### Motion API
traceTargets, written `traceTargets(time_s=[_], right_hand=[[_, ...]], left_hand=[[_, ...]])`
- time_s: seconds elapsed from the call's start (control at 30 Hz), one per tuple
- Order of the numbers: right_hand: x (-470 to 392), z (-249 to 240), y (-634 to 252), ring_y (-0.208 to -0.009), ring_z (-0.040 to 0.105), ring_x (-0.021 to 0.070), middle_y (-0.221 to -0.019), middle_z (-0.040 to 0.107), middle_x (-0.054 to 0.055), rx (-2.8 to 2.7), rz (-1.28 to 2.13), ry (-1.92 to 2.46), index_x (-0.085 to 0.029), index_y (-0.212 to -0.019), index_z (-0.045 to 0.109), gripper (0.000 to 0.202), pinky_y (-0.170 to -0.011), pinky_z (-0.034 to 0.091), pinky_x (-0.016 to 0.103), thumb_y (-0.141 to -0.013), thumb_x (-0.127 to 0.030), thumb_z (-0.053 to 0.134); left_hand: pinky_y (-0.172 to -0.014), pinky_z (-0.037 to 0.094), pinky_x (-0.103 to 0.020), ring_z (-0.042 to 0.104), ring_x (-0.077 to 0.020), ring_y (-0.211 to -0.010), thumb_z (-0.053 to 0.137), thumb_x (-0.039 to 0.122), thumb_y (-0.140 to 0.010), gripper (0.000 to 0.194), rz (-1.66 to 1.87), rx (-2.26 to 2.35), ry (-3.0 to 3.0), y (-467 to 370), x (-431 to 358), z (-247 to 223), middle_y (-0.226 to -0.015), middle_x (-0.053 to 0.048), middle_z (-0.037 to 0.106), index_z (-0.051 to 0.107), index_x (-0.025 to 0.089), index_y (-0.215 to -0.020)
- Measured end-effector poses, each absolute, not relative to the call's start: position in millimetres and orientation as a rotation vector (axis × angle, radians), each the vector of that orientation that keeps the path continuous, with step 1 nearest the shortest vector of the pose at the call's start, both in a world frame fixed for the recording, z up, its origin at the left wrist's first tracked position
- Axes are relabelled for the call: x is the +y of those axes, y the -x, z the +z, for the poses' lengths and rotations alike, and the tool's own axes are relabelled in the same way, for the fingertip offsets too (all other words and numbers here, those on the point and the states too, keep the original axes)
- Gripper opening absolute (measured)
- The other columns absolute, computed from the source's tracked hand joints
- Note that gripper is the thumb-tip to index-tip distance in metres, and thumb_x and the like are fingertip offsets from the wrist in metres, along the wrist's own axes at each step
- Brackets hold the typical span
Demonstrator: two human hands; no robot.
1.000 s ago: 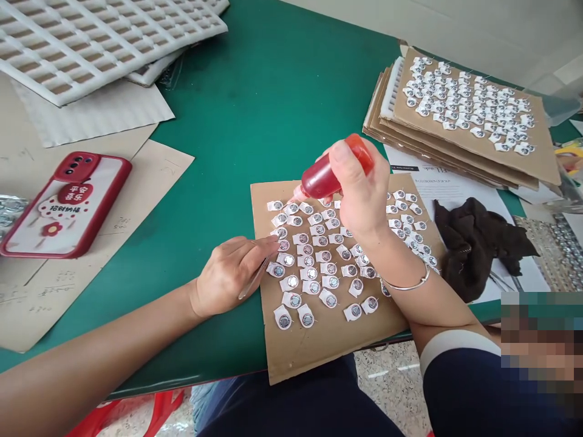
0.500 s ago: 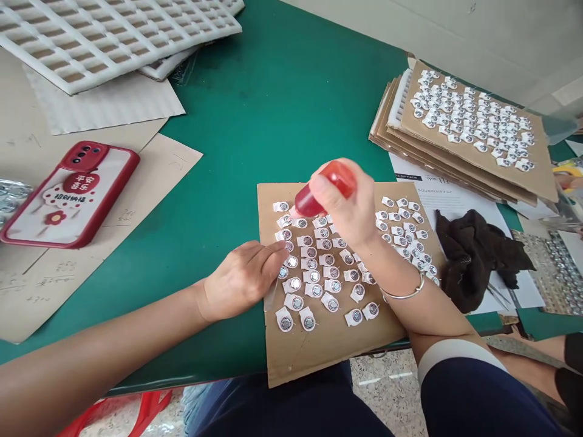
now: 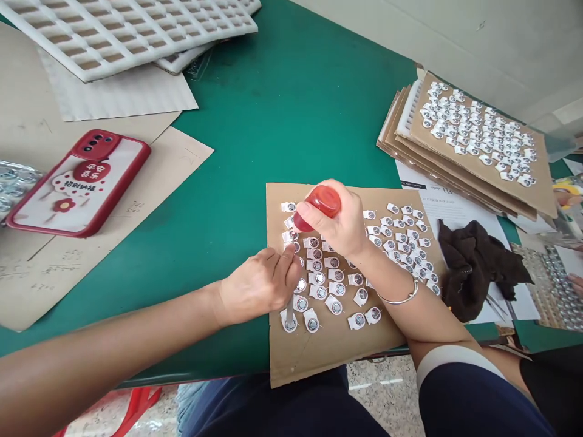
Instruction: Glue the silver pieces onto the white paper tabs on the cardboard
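My right hand point(image 3: 339, 221) is wrapped round a red squeeze bottle point(image 3: 324, 201), tipped so its lower end points down at the left column of small parts. My left hand point(image 3: 262, 279) is closed just below it at the cardboard sheet's left edge. A slim, flat metal tool point(image 3: 290, 312), probably tweezers, sticks out beneath that fist; its other end is hidden by the fingers. The cardboard sheet point(image 3: 310, 364) carries rows of small white tabs with round silver centres point(image 3: 312, 321). Both hands cover some of these.
A red-framed phone point(image 3: 82, 188) lies on brown paper at left, below white gridded trays point(image 3: 150, 36). At right stand stacked cardboard sheets point(image 3: 419, 121) bearing similar parts, with a dark cloth point(image 3: 478, 261) in front. Part of another person's hand point(image 3: 576, 284) shows at the right edge.
The bottle and my right hand have come slightly lower, the bottle tilting differently. My left hand has shifted right over the sheet's edge, and the metal tool's end now shows over a lower part.
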State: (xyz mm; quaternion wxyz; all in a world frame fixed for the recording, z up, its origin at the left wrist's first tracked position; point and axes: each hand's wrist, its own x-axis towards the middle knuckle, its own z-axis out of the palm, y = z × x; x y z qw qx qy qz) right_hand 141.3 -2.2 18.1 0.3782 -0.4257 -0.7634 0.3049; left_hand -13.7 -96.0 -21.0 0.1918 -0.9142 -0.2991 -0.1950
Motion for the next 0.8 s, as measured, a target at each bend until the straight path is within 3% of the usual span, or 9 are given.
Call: traceTargets(time_s=[0.47,0.8], right_hand=[[-4.3,20.0,-139.6,-0.055,0.048,0.0087,-0.062,0.055,-0.004,-2.004,0.749,1.072,-0.019,-0.072,0.051,0.03,-0.057,0.041,0.027,-0.073,-0.045,0.067],[-4.8,18.5,-141.2,-0.058,0.05,0.0102,-0.066,0.058,-0.003,-2.024,0.693,1.045,-0.021,-0.075,0.052,0.025,-0.058,0.044,0.027,-0.073,-0.041,0.068]], left_hand=[[-0.054,0.054,-0.03,0.067,-0.0253,-0.08,0.043,0.001,-0.085,0.013,-0.563,-0.837,2.572,14.2,-96.1,-21.8,-0.091,-0.023,0.067,0.055,0.0,-0.09],[-0.055,0.054,-0.029,0.067,-0.0243,-0.085,0.041,0.001,-0.087,0.014,-0.539,-0.839,2.563,14.8,-96.0,-22.0,-0.093,-0.022,0.067,0.054,0.003,-0.09]])
